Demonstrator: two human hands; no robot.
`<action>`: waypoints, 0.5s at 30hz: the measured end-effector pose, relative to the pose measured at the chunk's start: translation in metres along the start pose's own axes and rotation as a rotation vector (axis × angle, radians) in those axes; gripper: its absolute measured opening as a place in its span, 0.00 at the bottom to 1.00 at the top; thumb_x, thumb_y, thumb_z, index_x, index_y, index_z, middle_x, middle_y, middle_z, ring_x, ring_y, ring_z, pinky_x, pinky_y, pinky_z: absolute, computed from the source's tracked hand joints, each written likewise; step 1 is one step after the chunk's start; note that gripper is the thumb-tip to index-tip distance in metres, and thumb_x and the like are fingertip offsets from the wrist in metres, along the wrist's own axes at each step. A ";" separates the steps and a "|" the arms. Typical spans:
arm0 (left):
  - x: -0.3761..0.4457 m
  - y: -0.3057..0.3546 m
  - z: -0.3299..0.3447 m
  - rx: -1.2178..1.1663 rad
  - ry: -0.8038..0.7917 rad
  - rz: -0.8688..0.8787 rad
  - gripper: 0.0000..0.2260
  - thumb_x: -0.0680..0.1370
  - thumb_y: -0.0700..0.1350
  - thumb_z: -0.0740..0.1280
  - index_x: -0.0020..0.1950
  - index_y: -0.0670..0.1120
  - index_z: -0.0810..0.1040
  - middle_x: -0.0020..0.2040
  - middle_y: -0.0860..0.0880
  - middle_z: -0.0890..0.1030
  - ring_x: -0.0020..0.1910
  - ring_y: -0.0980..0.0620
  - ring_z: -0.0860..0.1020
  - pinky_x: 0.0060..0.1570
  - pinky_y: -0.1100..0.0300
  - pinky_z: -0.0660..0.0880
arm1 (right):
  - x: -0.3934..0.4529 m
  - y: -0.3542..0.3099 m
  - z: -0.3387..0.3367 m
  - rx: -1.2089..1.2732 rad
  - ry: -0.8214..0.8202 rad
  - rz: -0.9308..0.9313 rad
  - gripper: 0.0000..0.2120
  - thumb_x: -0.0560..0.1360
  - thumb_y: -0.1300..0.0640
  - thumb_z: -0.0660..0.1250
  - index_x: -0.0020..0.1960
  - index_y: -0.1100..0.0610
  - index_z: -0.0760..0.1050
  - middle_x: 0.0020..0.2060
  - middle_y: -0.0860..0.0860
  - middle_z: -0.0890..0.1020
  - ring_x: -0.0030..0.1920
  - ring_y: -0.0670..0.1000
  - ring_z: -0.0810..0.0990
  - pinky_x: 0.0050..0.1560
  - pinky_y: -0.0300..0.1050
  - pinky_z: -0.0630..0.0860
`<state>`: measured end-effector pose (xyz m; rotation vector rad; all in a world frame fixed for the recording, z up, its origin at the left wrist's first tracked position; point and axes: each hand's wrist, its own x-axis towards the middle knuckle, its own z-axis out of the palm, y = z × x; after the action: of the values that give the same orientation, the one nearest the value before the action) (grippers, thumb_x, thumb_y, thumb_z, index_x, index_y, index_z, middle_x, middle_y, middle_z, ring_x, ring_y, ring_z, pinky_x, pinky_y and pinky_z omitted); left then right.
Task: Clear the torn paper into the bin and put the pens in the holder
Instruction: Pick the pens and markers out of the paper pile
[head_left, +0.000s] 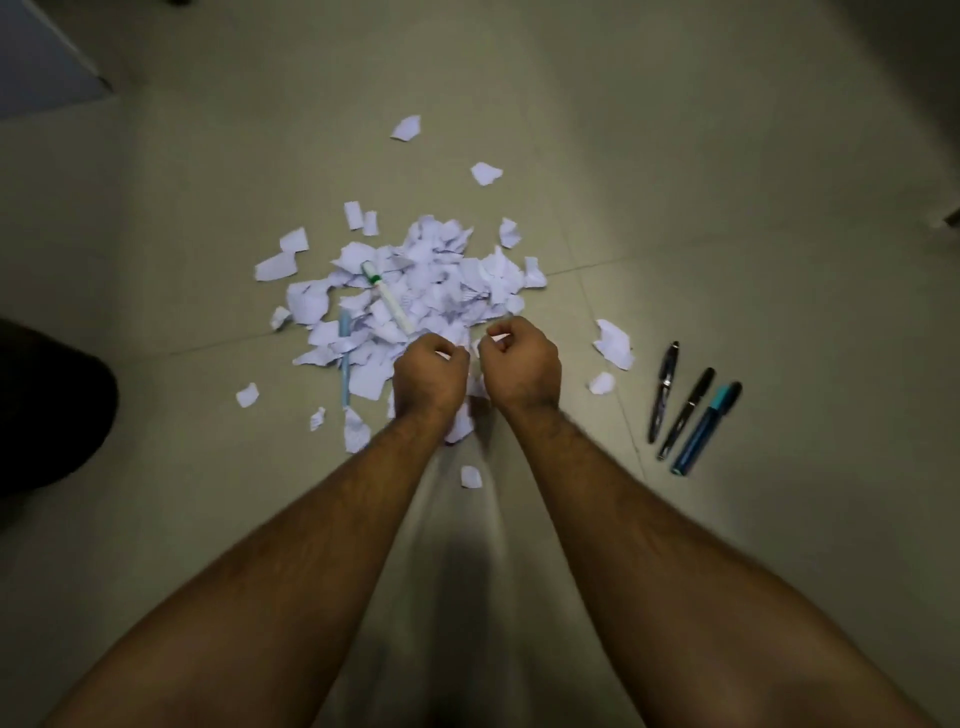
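A heap of torn white paper (431, 280) lies on the tiled floor, with loose scraps scattered around it. A white marker with a green band (387, 297) rests on the heap, and a light-blue pen (345, 364) lies at its left edge. Both hands hover at the near edge of the heap with fingers curled. My left hand (428, 376) and my right hand (519, 366) each show a bit of white paper between fingers and thumb. Two black pens (664, 391) (687, 413) and a blue marker (706, 428) lie side by side to the right.
The floor (727, 156) is pale tile with grout lines. A dark object (52, 405) sits at the left edge, and a grey panel (47, 57) fills the top left corner. No bin or pen holder is in view.
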<state>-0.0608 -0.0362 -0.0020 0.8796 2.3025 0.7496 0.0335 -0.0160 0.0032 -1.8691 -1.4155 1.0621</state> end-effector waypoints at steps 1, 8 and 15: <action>0.010 -0.005 -0.010 0.003 0.044 -0.028 0.08 0.75 0.47 0.68 0.49 0.44 0.83 0.49 0.46 0.85 0.49 0.45 0.81 0.44 0.62 0.70 | -0.001 -0.007 0.012 -0.021 -0.037 -0.030 0.07 0.72 0.55 0.69 0.50 0.53 0.81 0.44 0.52 0.85 0.48 0.55 0.82 0.46 0.42 0.72; 0.064 -0.024 -0.050 -0.050 0.161 -0.172 0.08 0.75 0.43 0.68 0.51 0.43 0.82 0.53 0.43 0.84 0.54 0.40 0.80 0.49 0.58 0.74 | 0.003 -0.045 0.081 -0.175 -0.136 -0.236 0.12 0.74 0.53 0.68 0.56 0.55 0.80 0.50 0.52 0.85 0.51 0.55 0.82 0.51 0.47 0.77; 0.101 -0.043 -0.065 0.183 0.159 -0.342 0.15 0.76 0.47 0.70 0.60 0.42 0.78 0.61 0.41 0.80 0.59 0.41 0.79 0.52 0.53 0.77 | 0.034 -0.059 0.114 -0.460 -0.207 -0.288 0.12 0.78 0.55 0.65 0.59 0.57 0.78 0.55 0.56 0.82 0.57 0.58 0.79 0.52 0.46 0.75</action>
<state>-0.1852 -0.0095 -0.0153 0.4918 2.6037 0.4799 -0.0890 0.0304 -0.0177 -1.8077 -2.1220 0.8551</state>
